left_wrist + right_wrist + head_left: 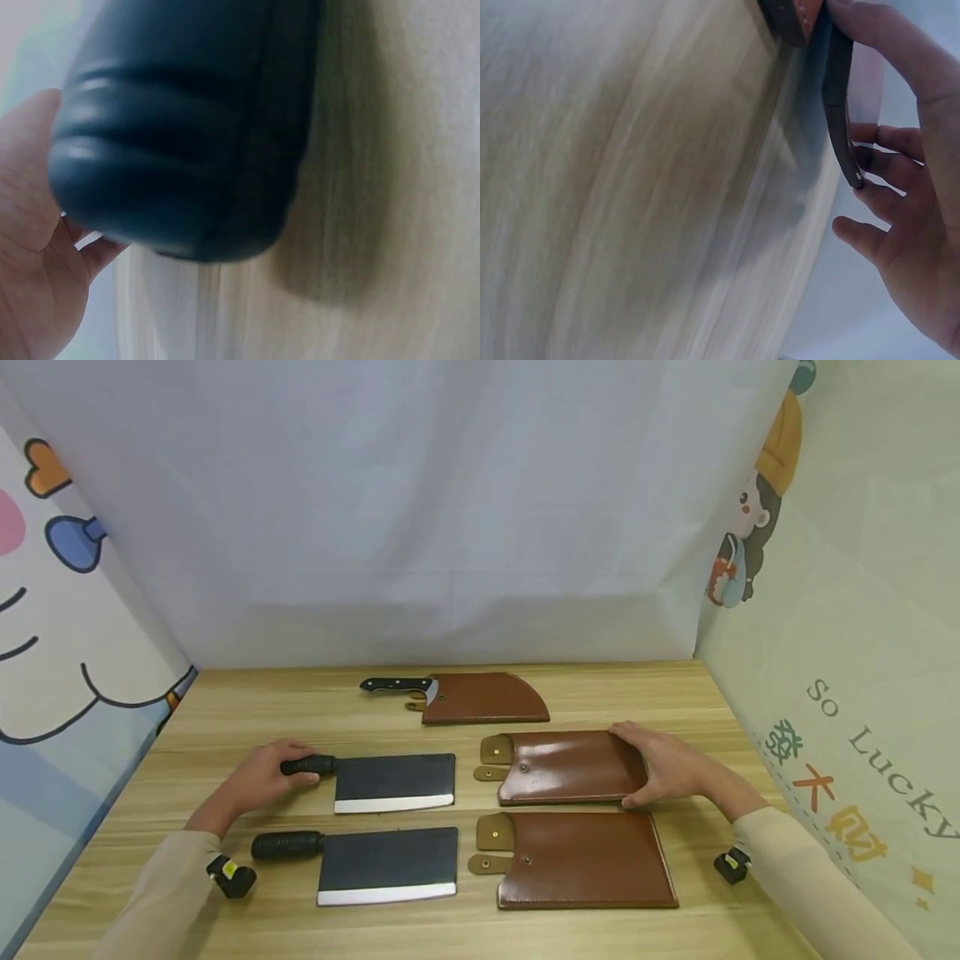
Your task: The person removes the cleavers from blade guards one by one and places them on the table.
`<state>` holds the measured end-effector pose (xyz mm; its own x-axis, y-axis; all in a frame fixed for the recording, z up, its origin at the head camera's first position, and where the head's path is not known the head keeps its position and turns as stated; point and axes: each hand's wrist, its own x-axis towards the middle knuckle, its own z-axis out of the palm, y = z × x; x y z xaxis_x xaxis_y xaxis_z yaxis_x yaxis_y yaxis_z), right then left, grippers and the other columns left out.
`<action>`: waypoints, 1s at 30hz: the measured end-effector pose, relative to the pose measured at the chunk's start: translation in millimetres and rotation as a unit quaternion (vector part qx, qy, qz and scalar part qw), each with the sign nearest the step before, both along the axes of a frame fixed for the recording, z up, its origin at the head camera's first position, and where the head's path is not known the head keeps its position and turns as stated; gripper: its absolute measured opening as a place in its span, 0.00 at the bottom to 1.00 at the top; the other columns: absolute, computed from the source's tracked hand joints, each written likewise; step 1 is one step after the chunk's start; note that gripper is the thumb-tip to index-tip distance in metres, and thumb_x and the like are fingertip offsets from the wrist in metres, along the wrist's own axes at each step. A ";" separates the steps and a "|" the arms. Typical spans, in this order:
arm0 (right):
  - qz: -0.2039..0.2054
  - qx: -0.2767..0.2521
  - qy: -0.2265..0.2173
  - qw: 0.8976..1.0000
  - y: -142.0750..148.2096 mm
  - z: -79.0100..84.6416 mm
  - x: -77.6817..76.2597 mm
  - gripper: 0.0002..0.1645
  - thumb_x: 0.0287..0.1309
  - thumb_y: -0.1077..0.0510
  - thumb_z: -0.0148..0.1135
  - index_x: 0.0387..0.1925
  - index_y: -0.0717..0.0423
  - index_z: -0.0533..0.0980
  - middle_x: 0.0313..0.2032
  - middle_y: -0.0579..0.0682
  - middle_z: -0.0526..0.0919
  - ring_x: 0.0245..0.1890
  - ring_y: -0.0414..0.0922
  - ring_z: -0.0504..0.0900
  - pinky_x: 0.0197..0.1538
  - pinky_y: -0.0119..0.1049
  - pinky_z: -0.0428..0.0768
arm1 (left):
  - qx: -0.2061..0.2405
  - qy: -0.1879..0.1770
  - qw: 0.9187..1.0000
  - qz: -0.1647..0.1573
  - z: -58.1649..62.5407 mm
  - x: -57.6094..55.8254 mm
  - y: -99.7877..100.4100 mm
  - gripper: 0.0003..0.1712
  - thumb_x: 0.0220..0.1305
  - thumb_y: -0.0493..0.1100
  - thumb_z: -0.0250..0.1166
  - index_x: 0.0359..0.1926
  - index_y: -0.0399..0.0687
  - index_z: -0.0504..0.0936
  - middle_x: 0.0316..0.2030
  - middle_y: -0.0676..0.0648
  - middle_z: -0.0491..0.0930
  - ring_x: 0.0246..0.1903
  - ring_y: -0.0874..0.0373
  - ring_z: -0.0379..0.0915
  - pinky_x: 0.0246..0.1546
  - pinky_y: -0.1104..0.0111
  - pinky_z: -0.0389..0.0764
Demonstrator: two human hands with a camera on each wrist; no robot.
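Note:
My left hand (pixel 262 772) holds the black handle of a cleaver (pixel 393 781) with a dark blade and a bright edge. In the left wrist view the handle (pixel 180 142) looms large, with part of the hand (pixel 37 247) beside and behind it. My right hand (pixel 667 764) grips the right end of a brown leather sheath (pixel 577 764), thumb at its near edge and fingers at its far edge. The right wrist view catches the sheath's dark end (pixel 838 105) side-on between thumb and fingers. Tan snap straps (pixel 495 760) extend from the sheath's left end, towards the blade.
Nearer me lie a second black-handled cleaver (pixel 390 868) and, right of it, a second brown sheath (pixel 588 860). Farther back, a knife with a riveted black handle (pixel 397 684) sits in a rounded brown sheath (pixel 487 697). Cloth walls (pixel 450 527) surround the wooden table (pixel 285 706).

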<state>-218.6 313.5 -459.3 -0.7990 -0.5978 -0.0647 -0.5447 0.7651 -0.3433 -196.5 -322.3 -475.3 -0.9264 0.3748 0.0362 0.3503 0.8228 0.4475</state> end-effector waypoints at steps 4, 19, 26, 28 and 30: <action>-0.001 0.003 -0.002 1.000 1.8 -4.3 -1.4 0.71 0.37 0.33 0.83 0.74 0.65 0.61 0.72 0.66 0.66 0.70 0.65 0.68 0.66 0.61 0.70 | 0.003 -0.009 1.000 0.001 -1.7 -1.1 1.1 0.25 0.66 0.47 0.72 0.57 0.36 0.84 0.55 0.31 0.80 0.56 0.32 0.76 0.56 0.39 0.74; 0.020 0.023 -0.021 0.999 1.7 17.8 -14.2 0.61 0.50 0.33 0.76 0.74 0.65 0.64 0.73 0.71 0.61 0.66 0.69 0.71 0.62 0.65 0.72 | -0.003 -0.040 0.999 0.010 16.4 -16.7 6.7 0.32 0.72 0.55 0.64 0.63 0.33 0.78 0.60 0.31 0.78 0.59 0.31 0.74 0.56 0.39 0.74; 0.017 0.045 -0.006 0.999 -13.2 36.8 -31.3 0.56 0.56 0.35 0.73 0.74 0.64 0.65 0.73 0.70 0.62 0.65 0.68 0.72 0.63 0.65 0.71 | 0.011 0.015 1.000 0.022 34.9 -36.3 24.7 0.28 0.75 0.50 0.63 0.66 0.36 0.76 0.63 0.32 0.76 0.59 0.34 0.74 0.57 0.38 0.73; 0.012 0.046 -0.002 0.999 -19.9 40.0 -36.3 0.55 0.57 0.35 0.72 0.74 0.63 0.64 0.73 0.70 0.62 0.66 0.68 0.71 0.63 0.65 0.71 | 0.003 0.034 0.999 0.016 35.9 -43.5 31.6 0.29 0.75 0.52 0.63 0.67 0.37 0.76 0.63 0.33 0.76 0.59 0.34 0.74 0.57 0.38 0.72; 0.008 0.049 0.004 0.999 -26.5 42.3 -41.3 0.55 0.58 0.34 0.71 0.75 0.62 0.64 0.74 0.69 0.62 0.67 0.68 0.71 0.64 0.64 0.70 | -0.004 0.048 0.999 0.006 35.6 -50.5 39.1 0.30 0.74 0.52 0.63 0.67 0.37 0.75 0.64 0.33 0.76 0.60 0.34 0.74 0.58 0.38 0.72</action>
<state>-259.9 287.0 -417.0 -0.7906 -0.6010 -0.1170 -0.5588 0.7863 -0.2635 -247.0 -283.2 -439.8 -0.9234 0.3643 0.1209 0.3809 0.8310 0.4053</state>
